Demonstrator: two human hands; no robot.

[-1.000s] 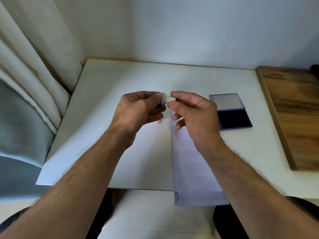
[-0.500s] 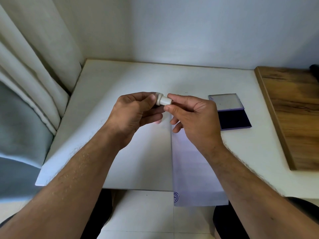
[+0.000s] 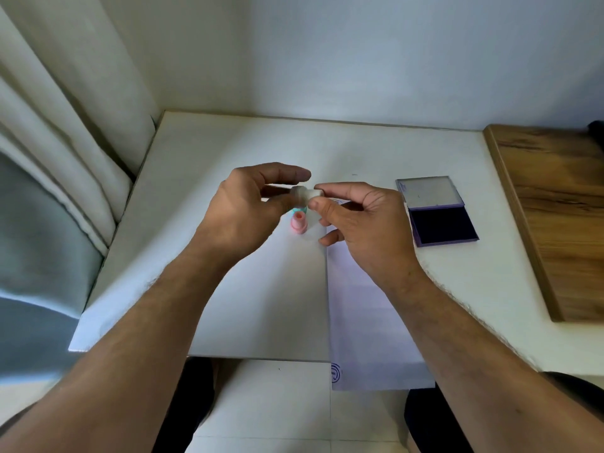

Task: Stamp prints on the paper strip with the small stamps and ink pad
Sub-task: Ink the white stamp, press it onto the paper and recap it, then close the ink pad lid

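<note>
Both hands meet above the middle of the white bench [image 3: 228, 152]. The right hand [image 3: 356, 223] pinches a small white stamp [image 3: 309, 195] between thumb and forefinger, its fingers closed narrowly on the stamp's right end, while the other fingers curl loosely beneath. The left hand [image 3: 242, 210] sits just beside it with thumb and forefinger spread around the stamp's left end; its fingers look loosened, and whether they touch the stamp I cannot tell (that end is a little blurred). Below the white stamp, a pink stamp [image 3: 298, 223] stands upright on the bench, and a bit of a teal stamp [image 3: 299, 210] shows just behind it, mostly hidden by the hands. The paper strip [image 3: 366, 322] lies flat to the right of the pink stamp, running from under the right hand toward the near edge of the bench and overhanging it, with one round blue print [image 3: 336, 374] at its near left corner. The ink pad [image 3: 441, 223] lies open on the bench to the right of the right hand, well apart from the strip, its dark pad nearer and its clear lid folded back. A wooden board [image 3: 555, 207] lies at the far right, and a curtain [image 3: 65, 142] hangs at the left.
</note>
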